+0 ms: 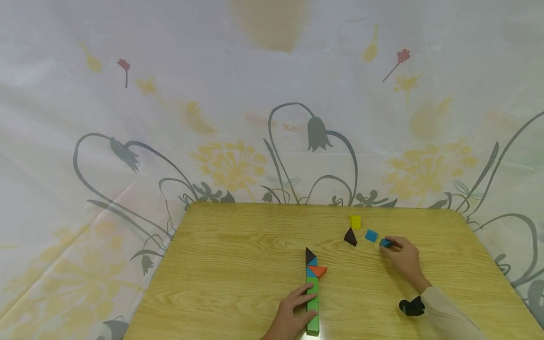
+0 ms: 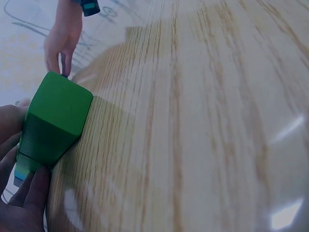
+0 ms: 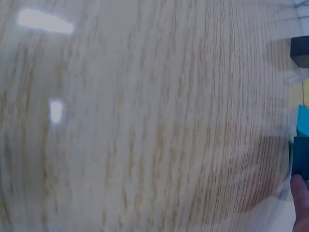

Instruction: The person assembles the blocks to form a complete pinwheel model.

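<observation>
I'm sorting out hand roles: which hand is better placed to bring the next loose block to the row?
Probably the right hand: its fingers pinch a blue block near another loose blue piece, while the left hand rests on the lined-up green blocks.

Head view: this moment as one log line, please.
Left hand: touching green rectangular blocks | Right hand: pinching small blue block | Nearby: yellow block, black triangular block, blue square block
</observation>
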Demonstrator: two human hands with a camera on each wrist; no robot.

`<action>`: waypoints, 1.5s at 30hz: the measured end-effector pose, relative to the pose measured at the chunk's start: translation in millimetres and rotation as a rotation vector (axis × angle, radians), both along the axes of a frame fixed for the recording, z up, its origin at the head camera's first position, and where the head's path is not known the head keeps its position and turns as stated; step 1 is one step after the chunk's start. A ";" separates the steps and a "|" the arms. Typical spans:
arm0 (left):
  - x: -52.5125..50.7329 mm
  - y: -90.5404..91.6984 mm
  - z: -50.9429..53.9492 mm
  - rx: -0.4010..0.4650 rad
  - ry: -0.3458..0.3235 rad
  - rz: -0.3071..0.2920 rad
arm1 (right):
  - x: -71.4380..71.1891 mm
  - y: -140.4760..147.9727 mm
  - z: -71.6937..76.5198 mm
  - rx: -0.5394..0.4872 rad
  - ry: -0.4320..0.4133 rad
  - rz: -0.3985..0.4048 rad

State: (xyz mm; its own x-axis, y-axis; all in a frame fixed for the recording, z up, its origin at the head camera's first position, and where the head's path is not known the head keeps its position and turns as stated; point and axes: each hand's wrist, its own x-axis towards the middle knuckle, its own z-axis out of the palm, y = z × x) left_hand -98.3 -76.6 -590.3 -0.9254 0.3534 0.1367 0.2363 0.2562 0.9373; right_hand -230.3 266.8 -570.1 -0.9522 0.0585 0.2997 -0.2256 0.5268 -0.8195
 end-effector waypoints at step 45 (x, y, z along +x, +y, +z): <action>-0.4 0.9 -3.6 -0.023 0.026 0.005 | 19.6 -66.6 3.6 0.041 -0.039 0.270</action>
